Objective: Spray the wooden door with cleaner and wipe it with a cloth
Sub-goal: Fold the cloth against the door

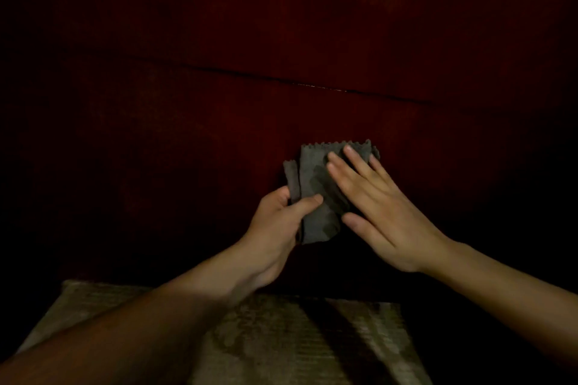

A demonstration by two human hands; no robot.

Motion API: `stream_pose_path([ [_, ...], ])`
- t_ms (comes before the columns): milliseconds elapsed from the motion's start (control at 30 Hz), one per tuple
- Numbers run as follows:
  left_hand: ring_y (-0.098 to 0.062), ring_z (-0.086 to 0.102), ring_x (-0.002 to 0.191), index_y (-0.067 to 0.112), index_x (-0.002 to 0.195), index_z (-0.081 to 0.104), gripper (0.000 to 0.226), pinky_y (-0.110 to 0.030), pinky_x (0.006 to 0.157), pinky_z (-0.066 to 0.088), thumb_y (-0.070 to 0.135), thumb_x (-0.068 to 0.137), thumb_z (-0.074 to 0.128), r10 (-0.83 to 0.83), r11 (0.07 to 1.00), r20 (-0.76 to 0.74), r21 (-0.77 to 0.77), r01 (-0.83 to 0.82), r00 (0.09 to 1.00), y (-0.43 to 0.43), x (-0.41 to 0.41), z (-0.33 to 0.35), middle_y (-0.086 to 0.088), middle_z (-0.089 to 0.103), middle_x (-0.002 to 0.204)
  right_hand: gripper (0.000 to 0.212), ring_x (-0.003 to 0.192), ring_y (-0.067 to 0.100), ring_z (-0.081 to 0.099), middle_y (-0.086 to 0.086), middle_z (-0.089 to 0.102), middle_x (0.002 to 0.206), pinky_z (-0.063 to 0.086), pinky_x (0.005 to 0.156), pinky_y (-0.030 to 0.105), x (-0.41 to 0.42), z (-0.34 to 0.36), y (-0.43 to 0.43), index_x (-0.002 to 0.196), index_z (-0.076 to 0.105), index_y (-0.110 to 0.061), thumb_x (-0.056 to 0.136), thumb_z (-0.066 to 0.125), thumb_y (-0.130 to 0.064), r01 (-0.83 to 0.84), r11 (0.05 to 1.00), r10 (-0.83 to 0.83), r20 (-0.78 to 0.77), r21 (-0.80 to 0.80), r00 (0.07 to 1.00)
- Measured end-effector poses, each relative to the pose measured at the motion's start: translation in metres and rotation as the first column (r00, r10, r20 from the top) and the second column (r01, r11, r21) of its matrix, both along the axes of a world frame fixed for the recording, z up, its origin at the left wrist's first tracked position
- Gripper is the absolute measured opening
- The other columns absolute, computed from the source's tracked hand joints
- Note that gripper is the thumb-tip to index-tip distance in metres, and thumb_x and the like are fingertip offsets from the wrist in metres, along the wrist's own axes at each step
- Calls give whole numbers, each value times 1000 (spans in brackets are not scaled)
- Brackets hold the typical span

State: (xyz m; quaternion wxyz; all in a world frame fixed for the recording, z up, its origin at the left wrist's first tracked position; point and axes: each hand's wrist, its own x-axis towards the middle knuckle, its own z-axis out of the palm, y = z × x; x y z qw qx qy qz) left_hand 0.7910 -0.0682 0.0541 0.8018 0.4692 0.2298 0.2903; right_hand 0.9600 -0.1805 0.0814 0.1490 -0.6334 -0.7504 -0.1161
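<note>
A dark reddish wooden door [281, 25] fills most of the dim view, with a thin horizontal seam across it. In front of its lower part I hold a folded grey cloth [312, 166] with zigzag edges. My left hand [278, 228] pinches the cloth's lower left edge between thumb and fingers. My right hand [381, 212] lies flat on the cloth's right side, fingers spread and pointing up-left. No spray bottle is in view.
A pale patterned floor or mat [281, 344] lies below the door at the bottom of the view. The left and right sides are in deep shadow and show no detail.
</note>
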Motion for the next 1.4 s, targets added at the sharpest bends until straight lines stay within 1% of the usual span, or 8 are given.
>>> stream_pose_path([
  [67,-19,76,104,11,125,68,26,-31,86,63,7,102,57,-17,999,7,-37,18,1000,5,-12,5,-7,78,115,61,154,19,30,-2,39,164,25,125,33,-13,-7,-11,159,34,-21,108,27,-54,57,987,-2,-351,148,936],
  [167,-14,77,96,15,120,70,25,-26,78,64,7,102,55,-20,997,-6,-69,19,1000,16,-40,7,-3,80,111,59,111,6,66,-14,73,110,54,99,38,-47,-18,-20,125,62,-31,99,27,-71,323,946,-169,-822,19,544],
  [267,-16,77,97,13,123,69,27,-27,78,64,8,102,54,-24,994,-40,-104,20,999,25,-70,2,-6,78,116,82,93,21,75,6,80,99,59,93,48,-79,-31,-8,121,68,-14,87,33,-80,31,761,-647,-761,-648,-43],
  [433,-19,77,100,17,121,70,31,-30,75,65,9,92,63,6,999,-167,-51,-14,986,39,-132,-7,-5,79,114,63,110,26,73,6,75,122,58,97,43,-127,-35,31,140,58,-27,95,43,-68,-324,832,-546,-765,-450,-340],
  [633,-26,73,114,21,131,68,41,-40,89,63,12,92,60,114,990,-219,-56,-129,969,41,-231,-26,-7,74,127,32,114,23,72,8,75,124,61,93,34,-191,-48,59,131,66,-11,101,59,-21,-427,805,-531,-822,-412,-208],
  [1067,-38,73,105,9,122,73,27,-46,89,57,10,95,69,420,874,-663,112,-473,620,0,-483,-142,-23,75,115,23,84,16,76,2,79,94,59,67,22,-415,-182,96,100,71,-15,101,54,1,-634,546,-649,-755,-548,93],
  [1300,-20,73,87,6,106,76,18,-30,81,61,-3,93,67,473,789,-763,145,-597,440,34,-589,-185,-10,79,100,26,76,21,61,6,62,98,55,62,33,-545,-226,121,93,58,-19,107,46,-1,-650,422,-792,-606,-631,74],
  [1400,-18,72,88,1,112,73,19,-29,80,61,-3,96,64,481,784,-779,177,-594,402,56,-620,-192,-8,76,98,26,95,34,65,12,62,118,54,71,38,-585,-232,136,127,57,-9,108,41,-1,-673,415,-825,-565,-612,6],
])
